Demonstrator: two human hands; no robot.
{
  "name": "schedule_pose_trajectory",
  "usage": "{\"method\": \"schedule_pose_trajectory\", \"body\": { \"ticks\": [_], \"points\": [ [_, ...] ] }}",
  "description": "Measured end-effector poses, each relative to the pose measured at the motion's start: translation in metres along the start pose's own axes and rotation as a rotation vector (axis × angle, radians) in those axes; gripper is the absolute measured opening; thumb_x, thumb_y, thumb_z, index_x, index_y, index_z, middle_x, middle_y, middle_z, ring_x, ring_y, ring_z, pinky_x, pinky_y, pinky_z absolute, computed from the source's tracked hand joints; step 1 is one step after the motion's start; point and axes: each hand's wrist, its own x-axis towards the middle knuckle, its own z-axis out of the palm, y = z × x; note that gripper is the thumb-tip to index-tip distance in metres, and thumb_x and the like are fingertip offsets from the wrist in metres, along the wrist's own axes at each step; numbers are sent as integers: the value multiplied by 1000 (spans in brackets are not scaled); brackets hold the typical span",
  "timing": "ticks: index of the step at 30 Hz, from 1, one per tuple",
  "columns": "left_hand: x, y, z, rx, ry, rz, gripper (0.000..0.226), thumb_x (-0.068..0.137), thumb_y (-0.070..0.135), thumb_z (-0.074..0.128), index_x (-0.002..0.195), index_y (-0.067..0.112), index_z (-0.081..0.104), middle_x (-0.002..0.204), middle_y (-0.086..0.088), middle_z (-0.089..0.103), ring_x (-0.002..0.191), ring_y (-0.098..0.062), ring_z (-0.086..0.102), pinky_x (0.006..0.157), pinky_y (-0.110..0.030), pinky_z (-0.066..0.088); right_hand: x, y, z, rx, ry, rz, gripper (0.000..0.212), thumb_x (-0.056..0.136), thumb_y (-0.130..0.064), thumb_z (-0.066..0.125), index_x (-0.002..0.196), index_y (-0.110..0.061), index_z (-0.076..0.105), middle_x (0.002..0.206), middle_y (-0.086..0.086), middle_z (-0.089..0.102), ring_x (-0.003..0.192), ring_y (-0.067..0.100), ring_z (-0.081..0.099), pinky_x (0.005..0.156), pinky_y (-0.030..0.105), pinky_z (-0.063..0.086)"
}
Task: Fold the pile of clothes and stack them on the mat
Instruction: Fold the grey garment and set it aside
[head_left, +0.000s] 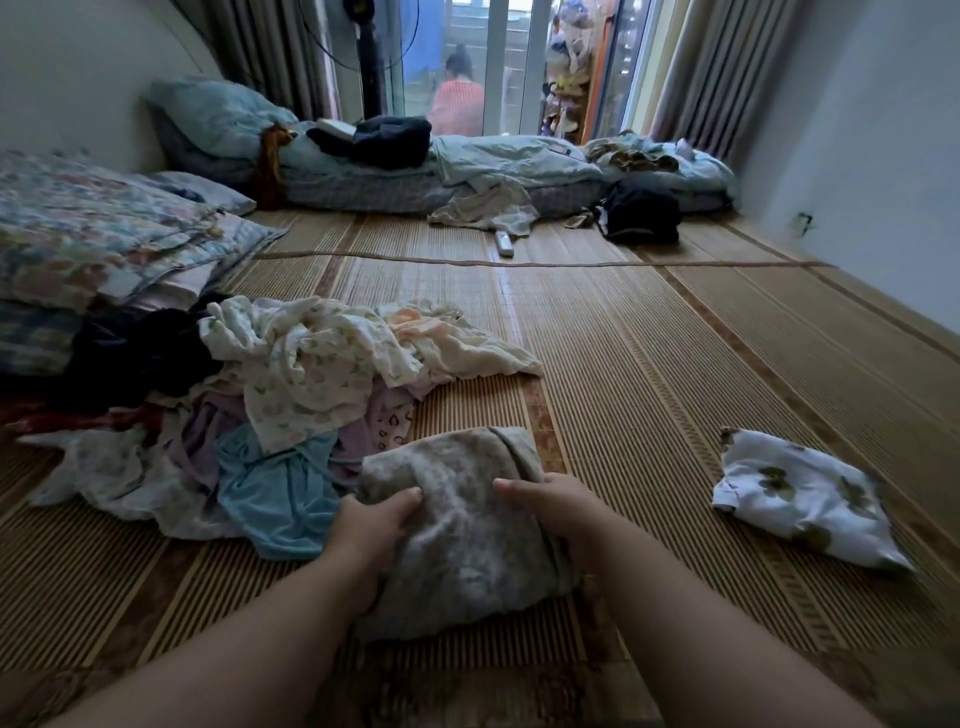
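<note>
Both forearms are seen at the bottom edge, and the grey garment (467, 545) is gripped at its two sides. The left hand (376, 525) is curled round the left edge, and the right hand (550, 512) is clamped on the right one. It's rested on the mat (649, 389), just beside the unfolded pile (291, 374). One folded floral piece (800, 499) is laid well apart to the right. Likely snag, tbh: the soft cloth gets bunched instead of creased flat. Or the blue top (275, 499) gets dragged along, since the two seem to be touching.
</note>
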Motion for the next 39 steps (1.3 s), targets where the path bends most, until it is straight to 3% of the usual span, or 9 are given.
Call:
{"method": "schedule_pose_trajectory", "body": {
  "ticks": [7, 16, 22, 25, 28, 30, 33, 36, 39],
  "points": [
    [-6, 23, 31, -82, -313, -62, 30, 91, 23, 60, 115, 4, 63, 100, -22, 72, 93, -39, 68, 79, -45, 54, -13, 2, -25, 209, -56, -103, 40, 84, -14, 68, 121, -12, 53, 111, 8, 65, 97, 22, 66, 68, 30, 56],
    [-46, 73, 221, -31, -685, 130, 12, 92, 9, 53, 102, 10, 60, 96, -23, 70, 82, -38, 66, 79, -50, 54, -67, 22, -205, 417, 415, -305, 26, 85, -11, 66, 110, -12, 62, 99, 10, 73, 87, 28, 71, 68, 37, 57],
    [-46, 76, 335, 135, -820, 175, 38, 85, 17, 59, 122, 12, 53, 108, -18, 68, 94, -34, 67, 84, -52, 55, -75, 51, -286, 497, 606, -246, 9, 90, -11, 60, 98, -9, 58, 83, 7, 68, 61, 17, 68, 48, 28, 54],
    [-33, 65, 366, 422, -642, 308, 88, 72, 45, 66, 145, 23, 22, 132, -11, 52, 115, -32, 57, 95, -52, 50, -61, 74, -308, 211, 708, -150, 54, 87, -25, 66, 133, -8, 42, 110, 9, 62, 93, 24, 61, 80, 40, 51],
    [-32, 45, 370, 778, -431, 727, 99, 84, 53, 55, 147, 33, -19, 157, -1, -4, 146, -32, 3, 118, -52, 13, -52, 89, -311, -222, 834, -130, 96, 81, -34, 72, 152, -18, 9, 146, 16, 36, 128, 33, 43, 99, 42, 39],
    [-34, 33, 362, 920, -384, 1154, 85, 88, 53, 47, 144, 41, -15, 154, 9, -18, 143, -19, -13, 118, -47, -3, -48, 95, -307, -493, 939, -336, 86, 83, -31, 70, 150, -21, 17, 147, 21, 29, 129, 38, 37, 96, 46, 40],
    [-18, 21, 359, 1095, -225, 1661, 64, 86, 52, 36, 145, 38, 15, 156, 2, 3, 142, -25, 4, 116, -53, 0, -30, 101, -306, -939, 980, -510, 52, 81, -36, 51, 131, -21, 51, 142, 24, 42, 127, 46, 41, 92, 61, 41],
    [-15, 32, 368, 1317, -190, 1654, 56, 91, 43, 31, 146, 32, 29, 160, 0, 11, 147, -29, 0, 113, -59, -1, -16, 85, -303, -1041, 869, -341, 52, 88, -46, 30, 131, -32, 55, 152, 6, 37, 142, 33, 26, 104, 65, 24],
    [-10, 52, 382, 1509, -409, 1225, 57, 99, 44, 22, 153, 30, 7, 161, 10, -3, 147, -21, -16, 113, -58, -9, 4, 74, -315, -975, 726, -185, 50, 97, -48, 26, 147, -39, 28, 159, -11, 17, 147, 14, 7, 113, 57, 4]
  ]
}}
